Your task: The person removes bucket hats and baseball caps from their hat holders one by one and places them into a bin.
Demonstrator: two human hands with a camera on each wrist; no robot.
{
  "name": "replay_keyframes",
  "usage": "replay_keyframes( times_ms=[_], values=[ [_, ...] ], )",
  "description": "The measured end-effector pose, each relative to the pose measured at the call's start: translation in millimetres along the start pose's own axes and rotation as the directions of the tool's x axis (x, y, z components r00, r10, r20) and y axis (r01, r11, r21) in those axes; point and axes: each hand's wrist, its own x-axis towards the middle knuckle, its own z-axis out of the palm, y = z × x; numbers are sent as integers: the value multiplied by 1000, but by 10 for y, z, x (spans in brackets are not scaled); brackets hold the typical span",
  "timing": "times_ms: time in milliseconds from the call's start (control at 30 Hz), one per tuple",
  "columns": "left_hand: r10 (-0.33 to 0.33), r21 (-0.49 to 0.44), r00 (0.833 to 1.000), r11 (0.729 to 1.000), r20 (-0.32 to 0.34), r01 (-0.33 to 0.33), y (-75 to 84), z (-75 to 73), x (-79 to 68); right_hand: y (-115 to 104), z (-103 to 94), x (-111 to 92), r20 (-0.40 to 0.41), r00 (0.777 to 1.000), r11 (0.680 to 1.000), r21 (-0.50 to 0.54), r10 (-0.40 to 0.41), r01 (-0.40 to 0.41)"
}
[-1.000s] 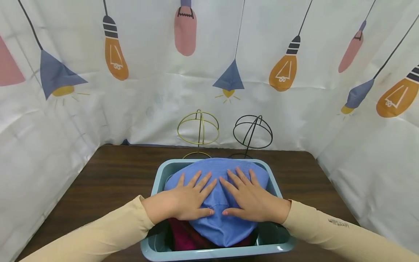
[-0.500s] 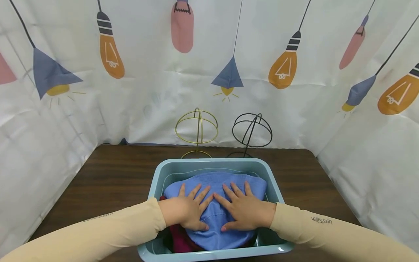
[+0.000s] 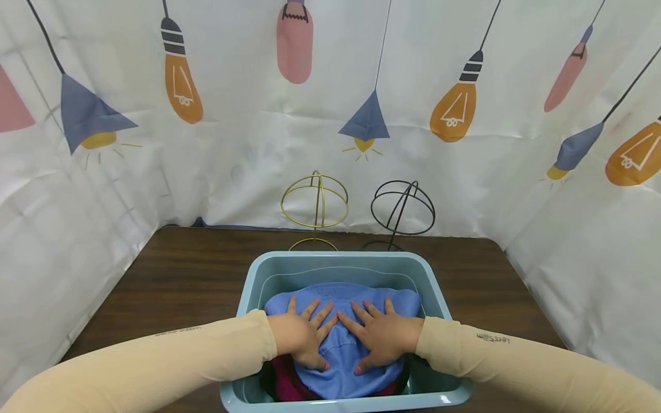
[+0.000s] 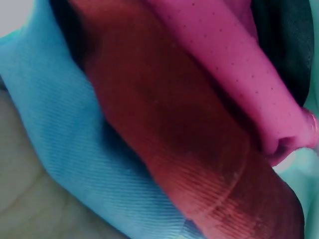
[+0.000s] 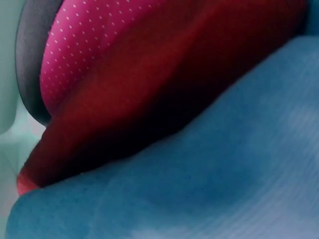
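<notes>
A blue cloth hat [image 3: 338, 376] with a stitched seam lies on top of a pile inside a light blue plastic tub [image 3: 335, 256]. My left hand [image 3: 304, 335] rests flat on the hat's left part, fingers spread. Beside it my right hand [image 3: 384, 337] presses on the right part, its fingers spread too. The two index fingertips almost meet in the middle. Beneath the hat, the left wrist view shows a dark red cloth piece [image 4: 149, 99], a pink dotted one [image 4: 224, 64] and a black one [image 4: 284, 45]. Their lower parts are hidden in the tub.
Behind the tub stand a gold wire stand [image 3: 315, 201] and a black wire stand [image 3: 403, 207], each with a domed top. All this is on a dark wooden table [image 3: 196, 281]. A white curtain [image 3: 242, 143] printed with lamps surrounds the table's back and sides.
Both hands have pushed the blue hat down and towards the body, deeper into the tub. More of the tub's back inner wall shows now. The hands have stayed spread on the hat.
</notes>
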Motion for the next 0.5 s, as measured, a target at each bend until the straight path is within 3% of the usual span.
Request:
replay_keyframes(
  times_ms=[133,233,400,500],
  values=[
    [-12,-10,1000,1000,15,12,-7,-39,-1,19,-14,19,9,1000,1000,14,-8,8],
    [-21,-56,999,998,24,22,-19,-211,-147,38,-34,8,-12,1000,999,48,-13,13],
    [-7,-152,1000,988,-10,6,-128,-618,-489,138,-93,-81,-170,983,992,89,-74,90],
    [73,-209,990,973,-117,-97,-298,-734,-613,214,-178,-182,-285,953,985,102,-104,138]
  ],
)
